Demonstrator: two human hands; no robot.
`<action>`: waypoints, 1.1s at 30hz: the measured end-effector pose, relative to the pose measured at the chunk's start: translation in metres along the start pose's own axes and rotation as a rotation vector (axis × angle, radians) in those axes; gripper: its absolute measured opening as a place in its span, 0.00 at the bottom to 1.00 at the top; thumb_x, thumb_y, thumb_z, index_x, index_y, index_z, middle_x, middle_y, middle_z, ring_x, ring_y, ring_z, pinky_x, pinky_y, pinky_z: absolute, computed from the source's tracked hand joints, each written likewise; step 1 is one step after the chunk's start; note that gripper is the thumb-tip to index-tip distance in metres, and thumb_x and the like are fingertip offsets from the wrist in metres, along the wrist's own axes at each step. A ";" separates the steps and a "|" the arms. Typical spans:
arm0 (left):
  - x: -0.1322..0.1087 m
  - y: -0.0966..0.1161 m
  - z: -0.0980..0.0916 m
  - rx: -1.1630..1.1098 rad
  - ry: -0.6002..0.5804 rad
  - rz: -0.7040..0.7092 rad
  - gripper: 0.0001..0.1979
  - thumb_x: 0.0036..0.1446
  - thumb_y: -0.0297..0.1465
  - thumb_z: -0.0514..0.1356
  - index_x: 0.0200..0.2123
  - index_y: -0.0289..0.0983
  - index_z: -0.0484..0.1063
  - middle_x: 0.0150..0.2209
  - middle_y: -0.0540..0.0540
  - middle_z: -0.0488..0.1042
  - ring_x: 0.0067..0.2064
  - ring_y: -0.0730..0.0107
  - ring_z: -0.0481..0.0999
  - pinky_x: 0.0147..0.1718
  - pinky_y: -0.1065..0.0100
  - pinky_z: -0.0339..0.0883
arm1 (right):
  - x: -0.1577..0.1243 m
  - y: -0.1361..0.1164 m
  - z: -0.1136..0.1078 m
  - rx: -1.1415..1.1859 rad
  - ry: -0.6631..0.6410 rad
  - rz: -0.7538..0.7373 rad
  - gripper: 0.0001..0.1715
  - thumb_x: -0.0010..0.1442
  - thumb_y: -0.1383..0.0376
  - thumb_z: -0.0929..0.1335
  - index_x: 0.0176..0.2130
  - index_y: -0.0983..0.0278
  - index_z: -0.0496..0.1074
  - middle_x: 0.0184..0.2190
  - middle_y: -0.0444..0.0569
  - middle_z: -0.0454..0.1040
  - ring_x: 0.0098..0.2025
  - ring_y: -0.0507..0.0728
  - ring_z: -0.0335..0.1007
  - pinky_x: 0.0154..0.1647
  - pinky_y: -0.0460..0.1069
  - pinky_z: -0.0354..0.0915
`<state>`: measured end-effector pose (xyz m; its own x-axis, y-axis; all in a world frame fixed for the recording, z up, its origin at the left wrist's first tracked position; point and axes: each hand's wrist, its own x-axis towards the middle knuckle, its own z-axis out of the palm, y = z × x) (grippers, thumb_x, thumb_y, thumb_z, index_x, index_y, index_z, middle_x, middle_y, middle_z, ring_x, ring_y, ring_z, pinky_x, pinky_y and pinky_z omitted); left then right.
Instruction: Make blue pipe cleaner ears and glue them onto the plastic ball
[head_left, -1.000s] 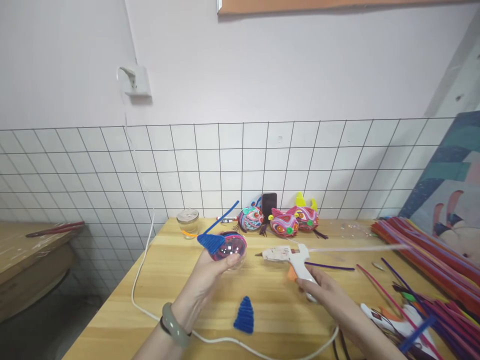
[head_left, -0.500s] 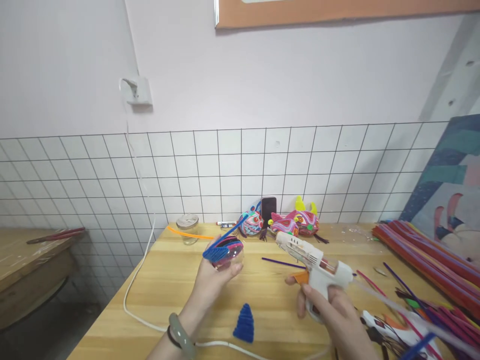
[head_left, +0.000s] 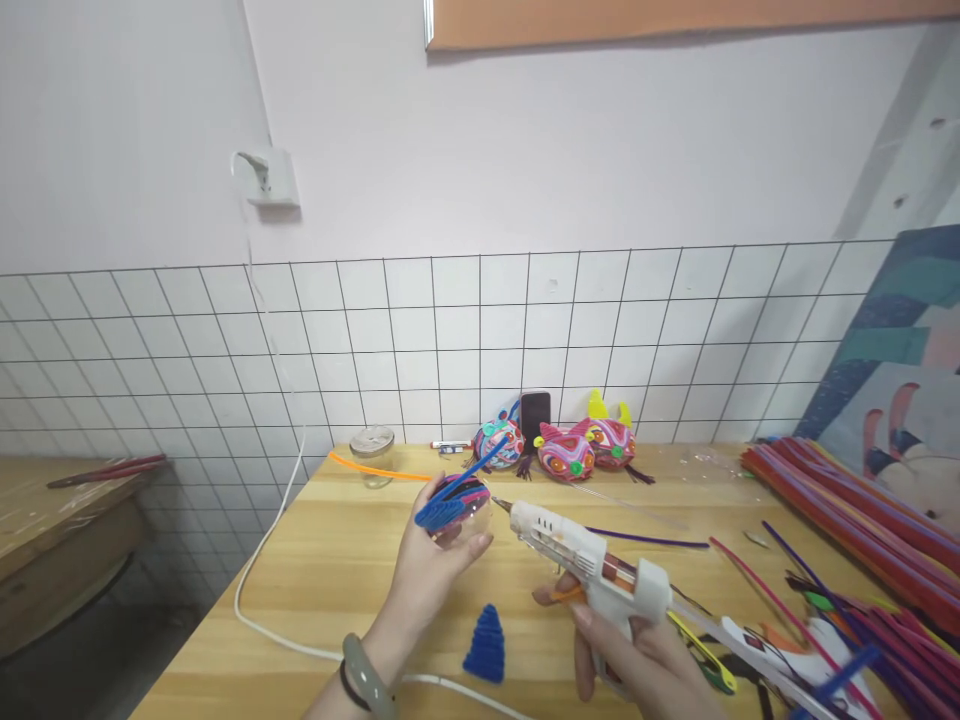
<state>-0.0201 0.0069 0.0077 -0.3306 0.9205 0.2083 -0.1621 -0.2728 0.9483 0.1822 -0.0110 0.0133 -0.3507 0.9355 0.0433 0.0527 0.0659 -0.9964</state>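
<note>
My left hand (head_left: 431, 565) is wrapped round a clear ball (head_left: 472, 510) partly covered with pink, dark and blue pipe cleaners. A ridged blue pipe-cleaner piece (head_left: 441, 514) and a straight blue stem stick out from it. In my right hand (head_left: 622, 640) is a white hot glue gun (head_left: 570, 540), fingers round its handle and by the orange trigger. Its metal nozzle points left, close to the ball's right side; whether they touch I cannot tell. On the table below lies a blue triangular pipe-cleaner piece (head_left: 486, 645).
Decorated pipe-cleaner balls (head_left: 566, 455) and a phone (head_left: 535, 415) stand by the wall. A glass jar (head_left: 373, 455) sits back left. Bundled pipe cleaners (head_left: 847, 520) and a second white tool (head_left: 780, 640) lie right. A white cable (head_left: 281, 640) crosses the table's left front.
The glue gun has moved left and slightly down, bringing its nozzle close to the ball. My left hand has shifted slightly, still holding the ball.
</note>
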 end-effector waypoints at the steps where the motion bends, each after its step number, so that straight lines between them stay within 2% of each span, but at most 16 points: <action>1: 0.000 -0.001 0.000 -0.007 -0.007 -0.001 0.39 0.37 0.29 0.70 0.53 0.40 0.59 0.49 0.41 0.72 0.49 0.58 0.72 0.50 0.59 0.61 | -0.001 0.000 0.001 0.005 -0.014 -0.005 0.28 0.53 0.45 0.64 0.42 0.65 0.69 0.14 0.42 0.68 0.17 0.54 0.64 0.23 0.49 0.63; 3: 0.000 -0.003 0.001 -0.018 -0.017 -0.005 0.40 0.37 0.29 0.70 0.54 0.40 0.58 0.49 0.40 0.72 0.49 0.58 0.72 0.50 0.59 0.62 | -0.002 0.000 0.004 0.013 -0.016 -0.022 0.28 0.53 0.46 0.64 0.43 0.63 0.69 0.25 0.47 0.74 0.17 0.52 0.64 0.24 0.50 0.65; 5: 0.000 -0.004 0.001 -0.020 -0.027 -0.009 0.40 0.37 0.29 0.70 0.54 0.40 0.57 0.49 0.39 0.72 0.48 0.57 0.73 0.50 0.58 0.62 | -0.002 0.002 0.006 0.006 -0.010 -0.051 0.26 0.53 0.46 0.64 0.42 0.62 0.70 0.36 0.51 0.74 0.17 0.50 0.63 0.24 0.50 0.66; 6: 0.000 -0.004 0.001 -0.017 -0.029 -0.008 0.40 0.37 0.29 0.70 0.55 0.40 0.56 0.50 0.39 0.71 0.48 0.57 0.72 0.50 0.57 0.62 | -0.002 0.003 0.007 -0.005 -0.013 -0.070 0.25 0.53 0.46 0.64 0.41 0.62 0.71 0.38 0.51 0.73 0.17 0.49 0.63 0.23 0.49 0.66; 12: 0.000 -0.006 0.003 -0.019 -0.032 -0.017 0.41 0.36 0.29 0.70 0.54 0.41 0.57 0.50 0.38 0.71 0.51 0.54 0.70 0.52 0.56 0.58 | 0.001 0.008 0.010 -0.098 -0.049 -0.105 0.25 0.56 0.45 0.61 0.37 0.63 0.69 0.33 0.49 0.72 0.15 0.48 0.59 0.18 0.46 0.63; 19: -0.006 0.003 0.010 -0.063 -0.078 -0.035 0.41 0.36 0.28 0.70 0.55 0.41 0.57 0.50 0.38 0.72 0.50 0.55 0.71 0.51 0.57 0.60 | 0.004 0.016 0.010 -0.073 -0.090 -0.111 0.24 0.56 0.45 0.61 0.37 0.62 0.68 0.30 0.46 0.69 0.14 0.47 0.58 0.19 0.46 0.61; 23: -0.007 0.006 0.011 -0.063 -0.098 -0.043 0.40 0.37 0.28 0.70 0.55 0.41 0.58 0.49 0.38 0.72 0.50 0.55 0.71 0.51 0.58 0.60 | 0.004 0.016 0.010 -0.064 -0.091 -0.101 0.23 0.57 0.47 0.61 0.32 0.63 0.67 0.27 0.44 0.67 0.15 0.47 0.58 0.20 0.46 0.61; 33: -0.007 0.002 0.010 -0.075 -0.127 -0.034 0.44 0.38 0.28 0.69 0.58 0.42 0.53 0.51 0.38 0.71 0.50 0.54 0.72 0.50 0.56 0.60 | 0.002 0.014 0.009 -0.101 -0.081 -0.081 0.24 0.57 0.46 0.60 0.33 0.64 0.66 0.32 0.47 0.69 0.16 0.46 0.57 0.25 0.47 0.60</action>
<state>-0.0091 0.0028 0.0100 -0.2044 0.9563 0.2092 -0.2420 -0.2564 0.9358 0.1737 -0.0115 -0.0016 -0.4313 0.8951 0.1134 0.1133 0.1784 -0.9774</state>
